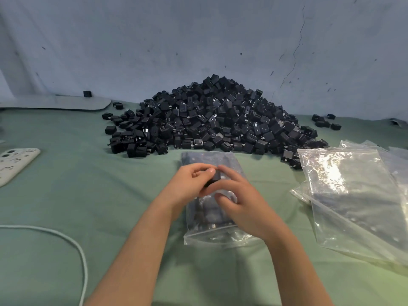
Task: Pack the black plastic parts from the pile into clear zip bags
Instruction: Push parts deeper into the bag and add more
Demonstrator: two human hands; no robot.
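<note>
Hands point(192, 184) point(240, 199) pinch seemingly one black part point(215, 176) over zip bag point(196, 157); pile point(209, 120) just behind.

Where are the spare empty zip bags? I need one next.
In the head view, the empty zip bags lie stacked on the right, beside the pile.

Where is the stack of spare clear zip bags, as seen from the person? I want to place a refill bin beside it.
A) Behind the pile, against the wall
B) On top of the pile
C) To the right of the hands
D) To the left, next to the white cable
C: the stack of spare clear zip bags lies on the green cloth, right of both hands.
</note>
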